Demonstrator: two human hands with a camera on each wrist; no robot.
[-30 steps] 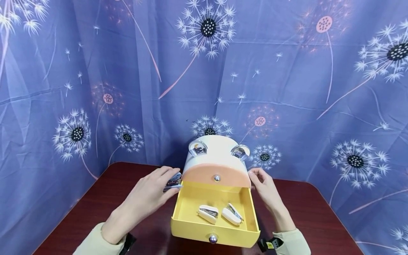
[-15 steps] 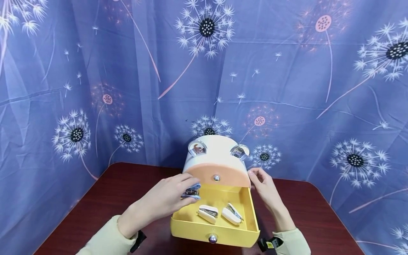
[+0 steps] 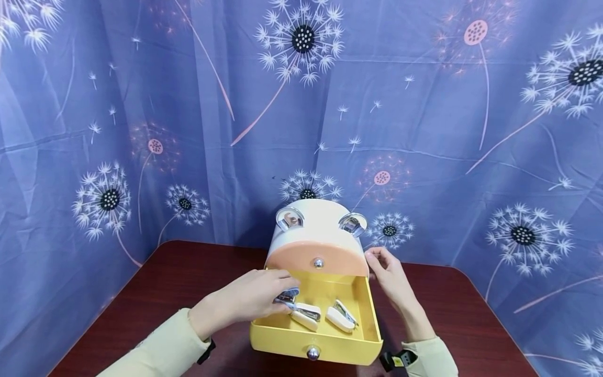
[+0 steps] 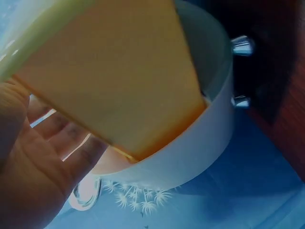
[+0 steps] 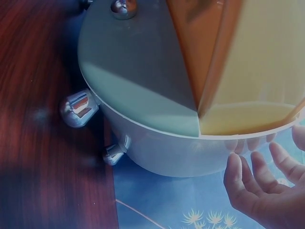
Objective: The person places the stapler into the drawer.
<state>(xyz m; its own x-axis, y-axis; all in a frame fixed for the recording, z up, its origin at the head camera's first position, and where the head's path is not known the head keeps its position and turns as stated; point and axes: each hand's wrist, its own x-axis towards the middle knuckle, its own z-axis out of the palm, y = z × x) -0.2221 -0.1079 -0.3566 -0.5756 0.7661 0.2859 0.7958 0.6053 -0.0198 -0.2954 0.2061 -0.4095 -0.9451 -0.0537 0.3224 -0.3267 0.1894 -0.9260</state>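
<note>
My left hand (image 3: 245, 297) reaches over the left wall of the pulled-out yellow drawer (image 3: 278, 339) and pinches a small blue stapler (image 3: 289, 296) between thumb and fingers. The stapler is low in the drawer, right beside a white stapler (image 3: 302, 321); I cannot tell whether it touches the bottom. A second white stapler (image 3: 340, 319) lies to the right. My right hand (image 3: 392, 277) is at the right side of the white cabinet (image 3: 322, 220). In the right wrist view, the fingertips (image 5: 234, 162) are relaxed against or very near its wall.
Above the drawer is a closed orange upper drawer (image 3: 301, 256) with a silver knob (image 3: 319, 263). Two shiny round eyes, the left eye (image 3: 289, 218) among them, stick out of the cabinet top. A dark red table (image 3: 198, 272) carries everything, with a blue dandelion curtain (image 3: 264, 173) behind.
My left hand has moved right and down with the blue stapler, from beside the cabinet's left edge into the drawer. My right hand stays at the cabinet's side.
</note>
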